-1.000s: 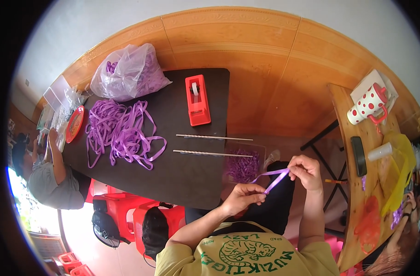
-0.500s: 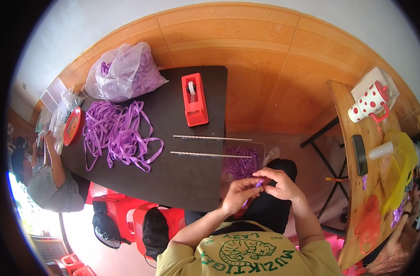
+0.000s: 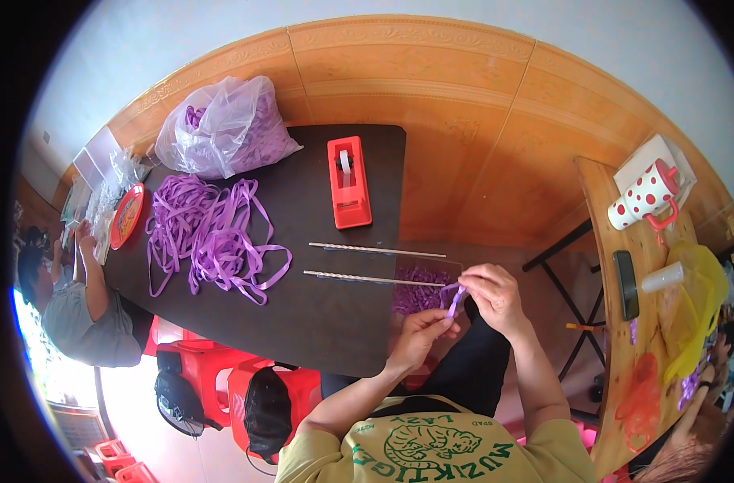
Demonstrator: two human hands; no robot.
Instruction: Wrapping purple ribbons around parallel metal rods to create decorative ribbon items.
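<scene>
A short length of purple ribbon runs between my hands, beyond the table's right end. My left hand pinches its lower end, and my right hand has its upper part between thumb and fingers. Just left of them, two thin metal sticks with twisted sections lie side by side and jut past the edge of the dark table. Below the stick tips, a clear bin contains many small purple ribbon pieces. A loose heap of long purple ribbon lies on the table.
A red tape dispenser and a plastic bag of purple ribbon stand at the back. Red stools are below left. A wooden table on the right bears a dotted tumbler and a phone. People sit far left and right.
My right hand has moved up and slightly right, and my left hand slightly down. The ribbon, bunched between my fingers before, now stretches across a gap between my hands.
</scene>
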